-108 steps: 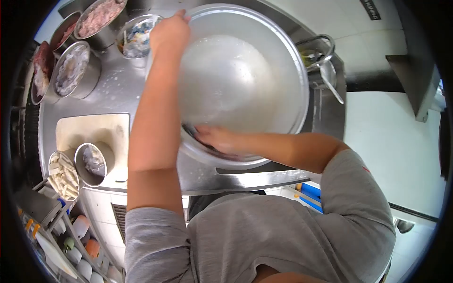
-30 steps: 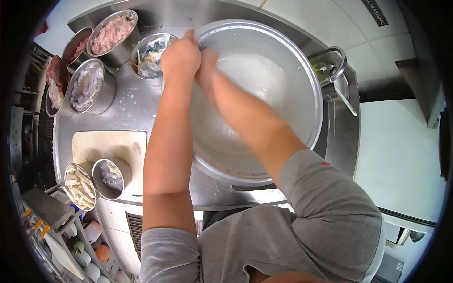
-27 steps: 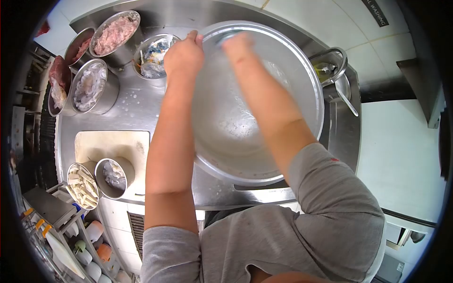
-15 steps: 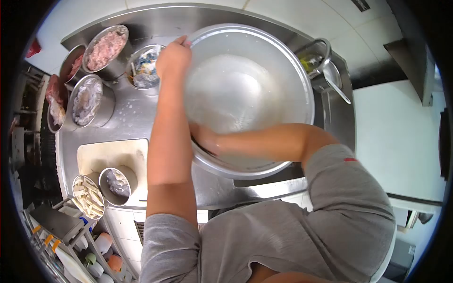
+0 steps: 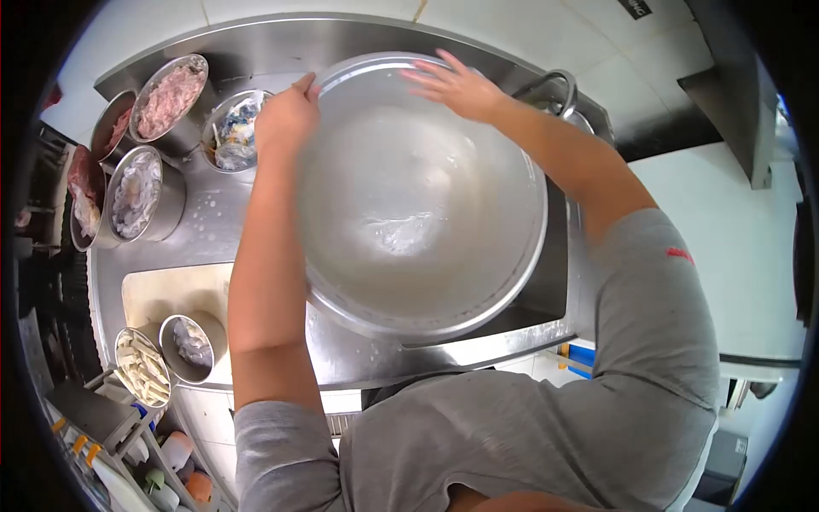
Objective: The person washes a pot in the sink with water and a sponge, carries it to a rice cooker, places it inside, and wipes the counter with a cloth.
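Right hand (image 5: 461,88) now across the basin (image 5: 388,171)

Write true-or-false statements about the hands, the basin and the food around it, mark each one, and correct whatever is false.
1. The left hand grips the rim of the metal basin. True.
2. The right hand is clenched in a fist. False: it is open, held flat with the fingers spread.
3. The cutting board lies to the left of the metal basin. True.
4. The white sticks are inside the metal basin. False: they are in a small container by the cutting board.
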